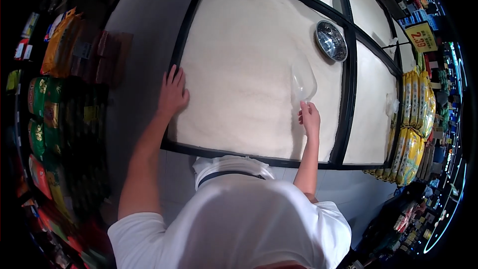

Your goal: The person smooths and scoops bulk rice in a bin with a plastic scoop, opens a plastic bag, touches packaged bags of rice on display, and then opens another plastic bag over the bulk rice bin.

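Observation:
My left hand (pixel 174 91) rests on the black left edge of a wide bin, its fingers spread and nothing in them. The bin is filled with a pale, fine-grained material (pixel 244 69) with a fairly smooth surface. Over the right part of this surface, my right hand (pixel 309 116) grips the near end of a clear plastic scoop (pixel 303 82), whose wide part points away from me. Farther back on the right, a shiny metal bowl (pixel 331 41) sits tilted on the material beside the black divider (pixel 348 84).
More bins with pale contents (pixel 371 104) adjoin on the right and back. Yellow bags (pixel 413 104) are stacked beyond them, near a yellow price sign (pixel 421 37). Green packages (pixel 42 97) and orange bags (pixel 62 45) stand at the left.

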Action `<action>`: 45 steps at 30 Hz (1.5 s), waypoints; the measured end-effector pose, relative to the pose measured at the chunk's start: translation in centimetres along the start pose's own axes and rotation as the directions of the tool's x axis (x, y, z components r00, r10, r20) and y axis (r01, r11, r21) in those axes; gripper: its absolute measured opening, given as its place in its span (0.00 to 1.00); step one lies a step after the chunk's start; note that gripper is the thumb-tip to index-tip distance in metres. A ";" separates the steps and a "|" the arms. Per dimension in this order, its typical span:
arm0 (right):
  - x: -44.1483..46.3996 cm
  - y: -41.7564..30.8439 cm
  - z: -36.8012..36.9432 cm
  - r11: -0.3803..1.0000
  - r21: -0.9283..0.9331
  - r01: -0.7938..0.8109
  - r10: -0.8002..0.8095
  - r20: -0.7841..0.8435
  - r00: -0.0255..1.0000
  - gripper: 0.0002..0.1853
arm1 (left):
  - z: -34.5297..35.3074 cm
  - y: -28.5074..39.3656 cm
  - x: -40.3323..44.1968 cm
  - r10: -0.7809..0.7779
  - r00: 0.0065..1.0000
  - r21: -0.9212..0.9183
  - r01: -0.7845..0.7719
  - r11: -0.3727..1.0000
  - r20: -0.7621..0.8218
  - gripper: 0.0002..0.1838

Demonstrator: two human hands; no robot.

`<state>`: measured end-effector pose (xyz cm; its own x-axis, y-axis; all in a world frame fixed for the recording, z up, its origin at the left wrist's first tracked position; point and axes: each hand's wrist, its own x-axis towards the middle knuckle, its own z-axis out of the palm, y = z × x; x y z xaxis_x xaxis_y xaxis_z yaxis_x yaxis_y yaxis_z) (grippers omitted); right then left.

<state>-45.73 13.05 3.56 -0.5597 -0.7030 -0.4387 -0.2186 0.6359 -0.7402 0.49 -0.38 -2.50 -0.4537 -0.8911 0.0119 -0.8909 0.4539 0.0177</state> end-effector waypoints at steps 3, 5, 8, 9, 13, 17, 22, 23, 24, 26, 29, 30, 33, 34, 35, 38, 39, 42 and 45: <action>-2.6 0.2 -8.2 0.914 -0.389 -0.112 0.087 -0.082 0.993 0.23 | 0.5 -0.2 0.1 0.002 0.999 -0.040 -0.003 0.999 -0.038 0.35; -3.4 0.3 -12.1 0.766 -0.617 -0.178 0.133 -0.118 0.984 0.23 | 0.2 -0.1 0.2 -0.004 1.000 -0.046 0.003 0.999 -0.020 0.34; -1.1 3.2 -14.7 0.482 -0.864 -0.142 0.108 -0.103 0.989 0.23 | 0.2 -0.1 0.2 -0.002 0.999 -0.053 0.000 0.999 -0.033 0.34; 0.2 3.7 -14.4 0.433 -0.892 -0.134 0.123 -0.089 0.988 0.23 | 0.1 -0.1 0.2 -0.001 0.999 -0.061 -0.001 0.998 -0.034 0.34; 4.9 4.9 -10.5 0.277 -0.960 -0.042 0.108 -0.012 0.994 0.23 | 0.3 -0.4 0.3 -0.007 1.000 -0.069 0.006 0.998 -0.019 0.33; 5.0 -0.2 -6.3 0.434 -0.900 0.029 -0.244 -0.087 0.966 0.19 | 0.2 -0.5 0.5 -0.015 1.000 -0.077 0.014 0.997 -0.006 0.33; 6.8 -8.7 6.6 0.807 -0.208 0.553 -0.552 0.070 0.831 0.08 | -0.4 -0.4 0.6 -0.031 0.998 -0.085 0.035 0.996 0.049 0.35; 7.4 -9.7 9.6 0.775 -0.150 0.614 -0.600 0.134 0.789 0.08 | -0.4 -0.4 0.8 -0.036 0.996 -0.073 0.042 0.996 0.082 0.35; 8.0 -10.8 12.4 0.771 -0.121 0.625 -0.602 0.180 0.778 0.07 | -0.2 -0.4 0.9 -0.034 0.997 -0.072 0.039 0.997 0.073 0.35; 10.1 -11.3 17.4 0.770 -0.047 0.636 -0.615 0.206 0.761 0.07 | 0.1 -0.6 0.8 -0.031 0.998 -0.069 0.035 0.997 0.059 0.35; 11.3 -13.5 22.0 0.738 -0.109 0.666 -0.644 0.178 0.744 0.08 | 0.1 -0.6 0.8 -0.035 0.998 -0.077 0.039 0.996 0.054 0.35; 11.8 -13.8 22.9 0.737 -0.122 0.665 -0.640 0.191 0.744 0.09 | 0.1 -0.5 0.8 -0.040 0.998 -0.082 0.045 0.996 0.058 0.35; 12.9 -14.5 24.8 0.704 -0.140 0.696 -0.665 0.212 0.716 0.10 | 0.0 -0.6 1.0 -0.052 0.997 -0.090 0.057 0.994 0.064 0.35; 13.3 -14.6 25.1 0.688 -0.166 0.706 -0.672 0.221 0.707 0.10 | 0.0 -0.6 1.0 -0.051 0.997 -0.089 0.057 0.994 0.062 0.35; 13.6 -14.6 25.4 0.671 -0.192 0.716 -0.678 0.231 0.698 0.10 | 0.0 -0.6 1.0 -0.050 0.997 -0.089 0.056 0.994 0.061 0.35; 13.8 -14.6 25.7 0.645 -0.225 0.730 -0.689 0.241 0.683 0.09 | 0.1 -0.6 1.0 -0.052 0.997 -0.108 0.058 0.992 0.058 0.35; 13.8 -14.5 25.7 0.641 -0.229 0.732 -0.692 0.241 0.681 0.09 | 0.1 -0.6 1.0 -0.052 0.997 -0.109 0.058 0.992 0.056 0.35; 14.1 -14.1 25.5 0.644 -0.203 0.738 -0.696 0.246 0.675 0.09 | 0.1 -0.5 1.0 -0.051 0.997 -0.109 0.057 0.992 0.054 0.35; 14.2 -14.0 25.3 0.609 -0.232 0.759 -0.717 0.250 0.651 0.10 | 0.1 -0.4 1.0 -0.050 0.997 -0.102 0.055 0.993 0.056 0.35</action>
<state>-30.35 -13.87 -5.23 -0.0081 -0.9931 0.1173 -0.7434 -0.0725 -0.6649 0.41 -1.50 -2.57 -0.4092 -0.9113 -0.0448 -0.9079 0.4017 0.1200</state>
